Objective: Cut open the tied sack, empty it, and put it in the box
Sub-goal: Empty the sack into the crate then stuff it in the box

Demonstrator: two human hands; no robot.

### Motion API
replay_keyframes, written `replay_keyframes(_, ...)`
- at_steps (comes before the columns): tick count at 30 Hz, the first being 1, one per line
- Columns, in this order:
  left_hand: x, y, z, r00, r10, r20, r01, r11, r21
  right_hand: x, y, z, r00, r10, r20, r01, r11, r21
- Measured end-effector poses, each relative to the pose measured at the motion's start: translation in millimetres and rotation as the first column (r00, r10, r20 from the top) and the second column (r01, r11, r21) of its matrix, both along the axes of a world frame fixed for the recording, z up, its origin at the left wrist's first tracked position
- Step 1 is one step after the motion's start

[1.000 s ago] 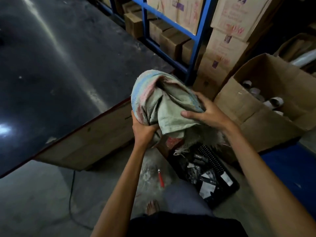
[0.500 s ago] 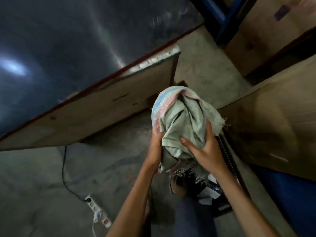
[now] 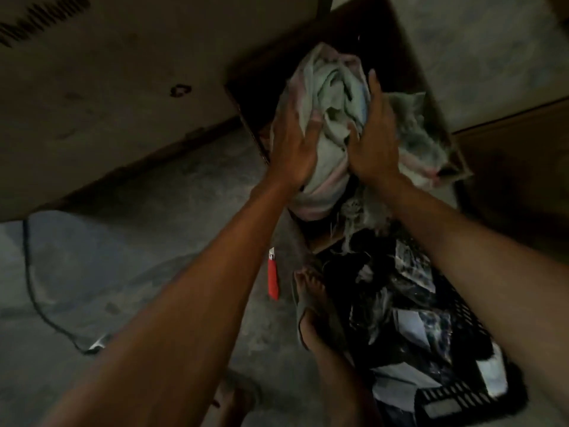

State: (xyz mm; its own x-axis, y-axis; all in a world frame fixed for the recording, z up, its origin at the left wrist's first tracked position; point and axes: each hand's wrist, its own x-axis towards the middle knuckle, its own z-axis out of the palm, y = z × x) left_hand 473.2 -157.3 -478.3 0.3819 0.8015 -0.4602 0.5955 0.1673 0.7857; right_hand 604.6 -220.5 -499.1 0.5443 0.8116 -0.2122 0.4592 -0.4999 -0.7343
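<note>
Left hand [image 3: 292,146] and right hand [image 3: 374,146] press flat on sack [image 3: 335,97] in box [image 3: 409,60]; print [image 3: 43,18] blurred.

On your right, a black perforated plastic crate [image 3: 452,399] holds glossy packets [image 3: 412,331]. On your left, a black cable [image 3: 39,305] trails across the grey concrete floor [image 3: 160,241].

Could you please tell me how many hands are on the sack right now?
2: the left hand lies against the sack's left side and the right hand against its right side, over the open box.
</note>
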Motion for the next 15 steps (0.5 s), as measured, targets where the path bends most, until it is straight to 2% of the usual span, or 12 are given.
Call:
replay_keyframes(2, 5.5, 4.7, -30.2, 0.978, -0.168, -0.121, 0.169, 0.986, -0.006, 4.2, 5.3, -36.2, 0.999, 0.032, 0.034, -0.028, 0.993, -0.113)
replay_keyframes(4, 8.7, 8.9, -63.4, 0.920, -0.292, -0.263, 0.279, 0.957, -0.085, 5.1, 4.0, -70.8, 0.993, 0.088, 0.073, -0.066, 0.963, -0.261)
replay_keyframes(7, 12.7, 15.0, -99.9, 0.775, -0.471, -0.421, 0.398, 0.882, -0.253, 4.0, -0.1, -109.4, 0.977, 0.190, 0.093, -0.133, 0.894, -0.428)
replay_keyframes(10, 19.9, 16.0, -107.7, 0.649, -0.586, -0.484, 0.467, 0.810, -0.355, 9.8, -5.9, -129.1, 0.968, 0.245, 0.059, -0.180, 0.836, -0.519)
replay_keyframes(13, 17.7, 13.4, -96.7, 0.649, -0.572, -0.501, 0.494, 0.818, -0.294, 9.6, -5.6, -122.2, 0.970, 0.242, 0.035, -0.178, 0.797, -0.578)
replay_keyframes(15, 7.9, 7.6, -72.0, 0.744, -0.515, -0.426, 0.496, 0.853, -0.163, 4.1, -6.8, -100.1, 0.974, 0.221, 0.047, -0.156, 0.806, -0.571)
